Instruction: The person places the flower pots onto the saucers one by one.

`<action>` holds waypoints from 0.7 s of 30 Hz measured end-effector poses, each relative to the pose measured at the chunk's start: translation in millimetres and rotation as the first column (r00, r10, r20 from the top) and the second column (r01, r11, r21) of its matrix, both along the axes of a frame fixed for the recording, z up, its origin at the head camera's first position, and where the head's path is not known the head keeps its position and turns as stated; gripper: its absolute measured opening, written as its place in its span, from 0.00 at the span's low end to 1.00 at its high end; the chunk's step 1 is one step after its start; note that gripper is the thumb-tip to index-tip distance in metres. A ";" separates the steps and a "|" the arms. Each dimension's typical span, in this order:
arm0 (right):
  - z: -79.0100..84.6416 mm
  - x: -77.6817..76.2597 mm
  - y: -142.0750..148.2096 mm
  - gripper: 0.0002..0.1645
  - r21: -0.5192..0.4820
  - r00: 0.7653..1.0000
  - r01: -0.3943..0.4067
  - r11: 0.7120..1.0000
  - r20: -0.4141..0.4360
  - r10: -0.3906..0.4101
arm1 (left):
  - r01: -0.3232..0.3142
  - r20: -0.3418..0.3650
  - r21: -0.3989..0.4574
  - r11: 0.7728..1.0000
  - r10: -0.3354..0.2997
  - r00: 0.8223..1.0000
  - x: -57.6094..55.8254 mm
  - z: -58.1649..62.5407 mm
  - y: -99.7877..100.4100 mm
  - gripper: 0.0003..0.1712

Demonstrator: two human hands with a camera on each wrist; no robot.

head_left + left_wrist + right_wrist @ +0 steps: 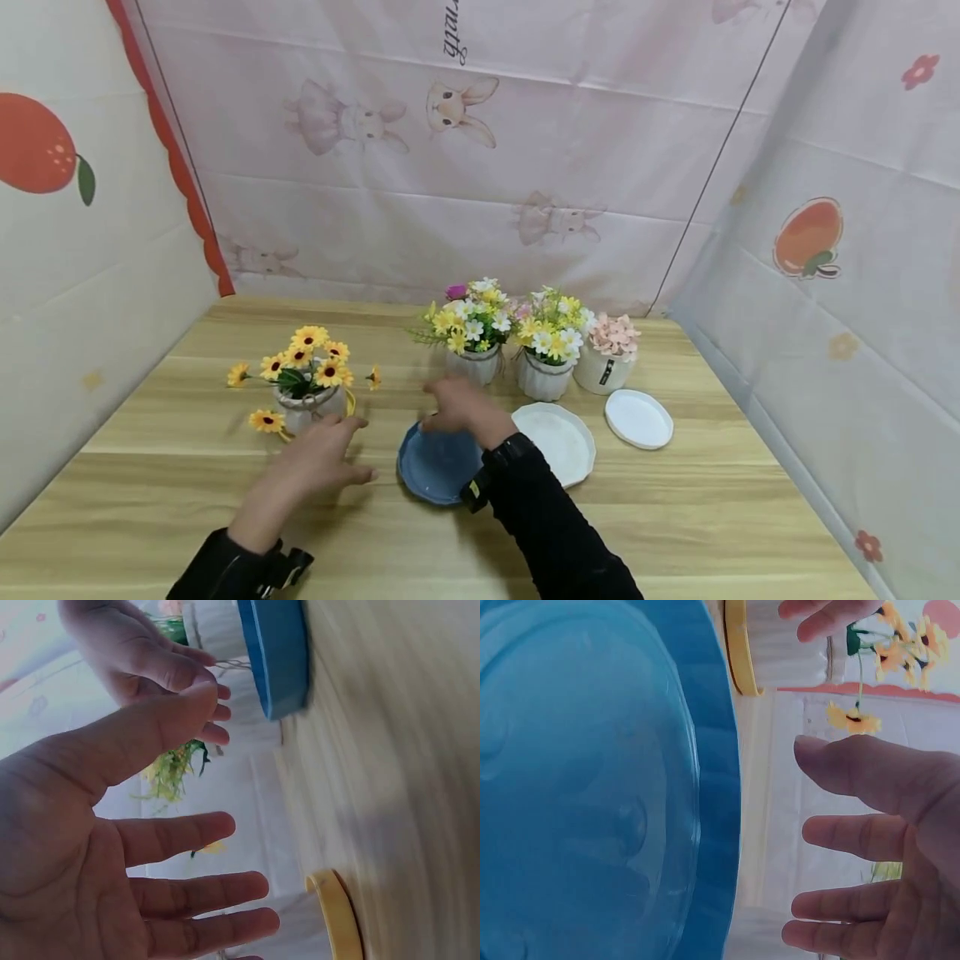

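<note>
My left hand, fingers spread and straight, is over the table just in front of a pot of yellow sunflowers. That white pot stands on a yellow plate, mostly hidden behind the hand in the head view. My right hand reaches above the far side of a blue plate, its fingers loose and holding nothing. In the right wrist view the blue plate's rim lies beside the spread fingers. The left wrist view shows the left palm empty.
Behind the right hand stand two white pots of mixed yellow and white flowers and a pot of pink flowers. A white scalloped plate and a small white plate lie right of the blue plate. Printed cloth walls surround the wooden table.
</note>
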State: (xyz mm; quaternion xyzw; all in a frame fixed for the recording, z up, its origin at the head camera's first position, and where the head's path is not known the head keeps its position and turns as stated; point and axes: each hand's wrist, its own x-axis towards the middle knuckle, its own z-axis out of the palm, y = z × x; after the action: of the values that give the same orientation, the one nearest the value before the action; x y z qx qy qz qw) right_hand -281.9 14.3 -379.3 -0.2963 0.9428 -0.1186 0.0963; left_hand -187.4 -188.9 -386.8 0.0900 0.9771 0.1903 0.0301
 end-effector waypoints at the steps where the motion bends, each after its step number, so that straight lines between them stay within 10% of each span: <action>1: -0.3 -1.4 2.6 0.37 -0.008 1.000 0.004 1.000 0.006 -0.004 | 0.010 -0.002 -0.001 1.000 -0.010 1.000 -1.5 0.3 2.2 0.42; 21: -1.8 -8.3 45.2 0.33 0.027 0.989 0.145 0.989 -0.017 -0.145 | 0.075 -0.033 -0.053 0.996 -0.077 0.996 -21.3 -6.9 35.3 0.38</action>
State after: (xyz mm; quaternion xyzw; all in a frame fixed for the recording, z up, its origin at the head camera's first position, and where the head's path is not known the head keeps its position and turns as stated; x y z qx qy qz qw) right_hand -290.2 59.5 -381.1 -0.2263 0.9642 -0.1099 0.0844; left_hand -208.7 -153.5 -393.7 0.1296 0.9780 0.1623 0.0224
